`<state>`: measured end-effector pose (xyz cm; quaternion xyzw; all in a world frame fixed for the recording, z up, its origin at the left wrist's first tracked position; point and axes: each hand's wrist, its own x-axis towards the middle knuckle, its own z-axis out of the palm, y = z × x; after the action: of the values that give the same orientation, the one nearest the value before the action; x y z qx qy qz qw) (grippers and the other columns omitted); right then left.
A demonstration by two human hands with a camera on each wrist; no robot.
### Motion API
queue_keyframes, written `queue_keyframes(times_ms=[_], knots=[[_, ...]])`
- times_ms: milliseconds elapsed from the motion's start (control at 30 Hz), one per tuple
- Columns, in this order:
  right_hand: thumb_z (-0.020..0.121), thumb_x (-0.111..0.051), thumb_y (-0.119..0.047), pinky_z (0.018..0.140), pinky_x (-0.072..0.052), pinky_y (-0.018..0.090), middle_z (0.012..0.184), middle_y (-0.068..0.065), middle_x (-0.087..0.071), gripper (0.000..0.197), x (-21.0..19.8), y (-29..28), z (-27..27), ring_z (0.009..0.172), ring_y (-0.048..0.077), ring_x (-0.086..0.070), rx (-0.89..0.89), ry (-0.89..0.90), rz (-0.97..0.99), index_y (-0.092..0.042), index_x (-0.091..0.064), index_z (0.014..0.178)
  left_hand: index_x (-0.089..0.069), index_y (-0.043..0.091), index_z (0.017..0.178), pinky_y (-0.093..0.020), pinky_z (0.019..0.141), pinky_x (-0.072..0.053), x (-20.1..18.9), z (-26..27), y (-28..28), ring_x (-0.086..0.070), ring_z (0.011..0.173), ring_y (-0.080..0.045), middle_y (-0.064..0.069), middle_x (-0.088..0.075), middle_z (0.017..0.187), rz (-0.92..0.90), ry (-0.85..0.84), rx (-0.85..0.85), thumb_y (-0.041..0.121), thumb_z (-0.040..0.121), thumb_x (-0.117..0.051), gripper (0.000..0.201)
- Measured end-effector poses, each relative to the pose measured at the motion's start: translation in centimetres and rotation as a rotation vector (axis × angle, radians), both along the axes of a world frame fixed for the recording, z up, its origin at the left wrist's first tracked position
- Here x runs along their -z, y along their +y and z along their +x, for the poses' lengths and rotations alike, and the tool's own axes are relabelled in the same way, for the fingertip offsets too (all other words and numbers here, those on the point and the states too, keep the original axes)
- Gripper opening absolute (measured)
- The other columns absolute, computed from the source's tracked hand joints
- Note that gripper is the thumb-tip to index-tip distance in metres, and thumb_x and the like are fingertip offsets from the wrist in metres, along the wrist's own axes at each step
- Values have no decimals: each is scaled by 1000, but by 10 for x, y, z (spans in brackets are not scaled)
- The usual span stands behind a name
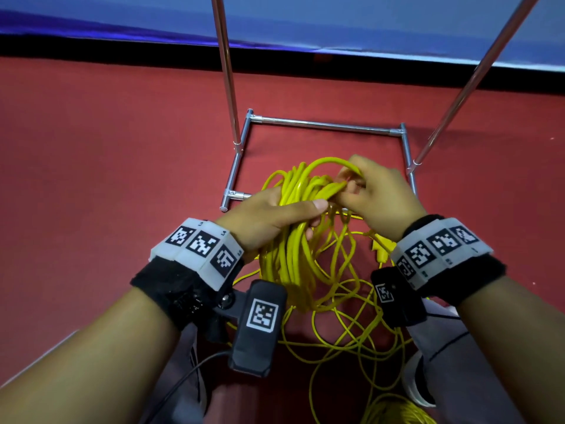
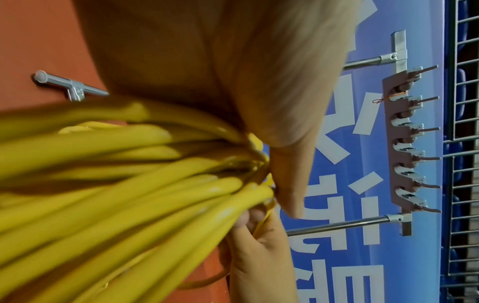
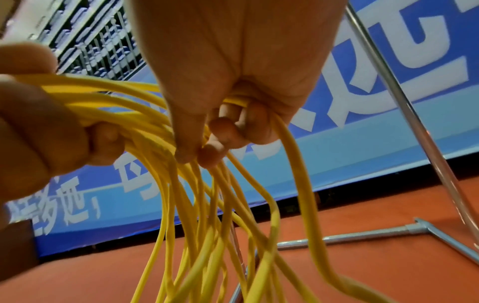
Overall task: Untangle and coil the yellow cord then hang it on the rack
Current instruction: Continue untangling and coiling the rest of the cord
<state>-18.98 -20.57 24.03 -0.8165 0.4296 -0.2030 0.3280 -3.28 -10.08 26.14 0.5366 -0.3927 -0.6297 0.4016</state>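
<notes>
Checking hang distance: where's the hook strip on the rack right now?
Left wrist view only: the hook strip is at the right side, mounted between the rack's two poles, against the blue banner, beyond the left hand.

The yellow cord (image 1: 293, 240) is thin and glossy. Many of its loops are gathered into a thick bundle held up off the red floor, and one strand arches over the top. Below the bundle, loose strands hang in a tangle and spread across the floor; more cord lies at the bottom edge, possibly a second coil. The rack (image 1: 324, 125) is silver tubing: a rectangular base flat on the floor just behind the cord, two poles rising from it, and a brown bar of hooks (image 2: 412, 139) at the top.
</notes>
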Motion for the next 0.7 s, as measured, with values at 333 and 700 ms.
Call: queue_keyframes(times_ms=[333, 700], knots=[[81, -60, 1, 50, -37, 12, 63, -6, -56, 21, 4, -1, -2, 45, 4, -43, -96, -136, 42, -15, -59, 95, -60, 3, 80, -25, 60, -57, -6, -6, 2, -67, 61, -15, -8, -67, 68, 58, 223, 20, 1, 80, -57, 4], [91, -59, -11, 72, -46, 21, 87, 10, -70, 14, 36, -14, -31, 78, 20, -64, -83, 64, 351, -20, -61, 79, -55, 14, 70, -24, 56, -50, -12, 12, -3, -51, 55, -9, 3, -53, 62, -103, 199, -182, 27, 81, -58, 17]])
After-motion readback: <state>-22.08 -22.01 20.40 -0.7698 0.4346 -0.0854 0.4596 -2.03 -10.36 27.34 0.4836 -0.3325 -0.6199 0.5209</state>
